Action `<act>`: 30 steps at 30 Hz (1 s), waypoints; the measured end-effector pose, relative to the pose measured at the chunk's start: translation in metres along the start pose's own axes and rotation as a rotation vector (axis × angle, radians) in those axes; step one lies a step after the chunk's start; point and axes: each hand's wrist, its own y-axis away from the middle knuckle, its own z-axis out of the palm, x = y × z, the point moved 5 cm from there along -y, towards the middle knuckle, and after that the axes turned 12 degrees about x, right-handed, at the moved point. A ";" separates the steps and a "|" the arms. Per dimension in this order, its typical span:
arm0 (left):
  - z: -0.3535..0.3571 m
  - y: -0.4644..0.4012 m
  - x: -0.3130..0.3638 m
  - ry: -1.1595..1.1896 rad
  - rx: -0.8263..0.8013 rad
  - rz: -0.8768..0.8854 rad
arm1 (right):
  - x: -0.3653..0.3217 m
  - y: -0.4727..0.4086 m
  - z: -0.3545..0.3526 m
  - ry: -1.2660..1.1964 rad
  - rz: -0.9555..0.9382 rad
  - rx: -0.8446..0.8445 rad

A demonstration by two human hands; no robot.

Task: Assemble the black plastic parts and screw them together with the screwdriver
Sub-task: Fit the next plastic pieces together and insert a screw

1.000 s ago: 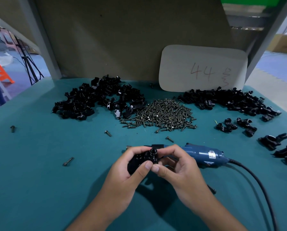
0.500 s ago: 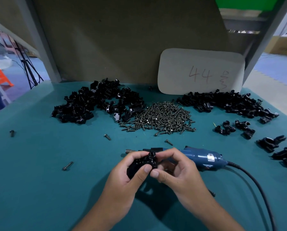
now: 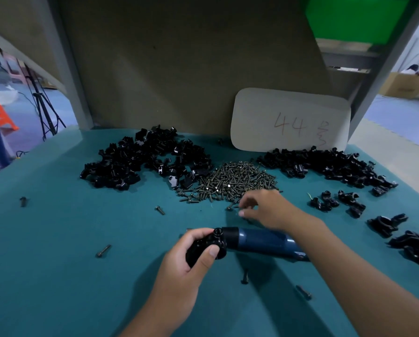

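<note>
My left hand (image 3: 189,259) grips a black plastic assembly (image 3: 207,246) just above the teal table, thumb across its front. A blue electric screwdriver (image 3: 264,243) lies on the table right behind it, its rear end under my right forearm. My right hand (image 3: 264,209) reaches forward to the near edge of the screw pile (image 3: 232,182), fingers curled down by a loose screw (image 3: 230,208). Whether the fingers pinch a screw is not visible.
Piles of black parts sit at the back left (image 3: 140,159) and back right (image 3: 325,165). Finished-looking black pieces (image 3: 388,224) lie at the right edge. Stray screws (image 3: 103,250) dot the table (image 3: 58,276). A beige card marked 44 (image 3: 291,121) leans on the back wall.
My right hand let go of the black assembly and moved forward to the screw pile. My left hand keeps hold of the assembly alone.
</note>
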 end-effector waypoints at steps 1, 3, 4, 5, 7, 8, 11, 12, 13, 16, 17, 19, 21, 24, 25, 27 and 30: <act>0.000 -0.001 -0.002 0.009 -0.003 -0.006 | 0.002 -0.005 0.009 0.014 0.011 -0.039; 0.001 -0.003 -0.005 0.066 0.000 -0.032 | 0.002 -0.007 0.018 0.035 0.035 -0.078; 0.001 -0.003 -0.006 0.085 0.003 -0.045 | 0.000 -0.007 0.016 0.050 0.033 -0.073; 0.001 -0.004 -0.007 0.084 0.008 -0.053 | -0.004 -0.006 0.010 0.048 0.015 -0.034; 0.001 -0.004 -0.008 0.067 0.013 -0.049 | -0.016 0.006 -0.011 -0.110 0.012 0.147; 0.001 -0.005 -0.008 0.073 0.022 -0.050 | -0.022 0.019 -0.022 -0.294 0.017 0.234; 0.000 -0.007 -0.011 0.117 0.059 -0.063 | -0.043 0.071 -0.038 -0.847 -0.036 0.289; 0.000 -0.007 -0.012 0.119 0.065 -0.059 | -0.046 0.087 -0.035 -0.937 -0.047 0.287; 0.001 -0.007 -0.012 0.110 0.065 -0.056 | -0.048 0.099 -0.029 -1.017 -0.037 0.295; 0.002 -0.006 -0.010 0.088 0.053 -0.038 | -0.043 0.117 -0.002 -1.184 0.062 0.333; 0.001 -0.005 -0.008 0.091 0.053 -0.035 | -0.043 0.119 0.005 -1.203 0.076 0.341; 0.001 -0.005 -0.007 0.089 0.045 -0.031 | -0.044 0.120 0.013 -1.227 0.070 0.335; 0.002 -0.004 -0.007 0.092 0.038 -0.034 | -0.044 0.121 0.014 -1.237 0.059 0.338; 0.005 -0.003 -0.008 0.086 0.022 -0.029 | -0.043 0.122 0.014 -1.268 0.070 0.335; 0.005 -0.003 -0.008 0.082 0.015 -0.025 | -0.044 0.123 0.015 -1.275 0.078 0.328; 0.005 -0.002 -0.007 0.080 0.009 -0.016 | -0.045 0.123 0.017 -1.265 0.088 0.322; 0.007 -0.001 -0.005 0.081 -0.017 -0.010 | -0.046 0.123 0.015 -1.220 0.057 0.346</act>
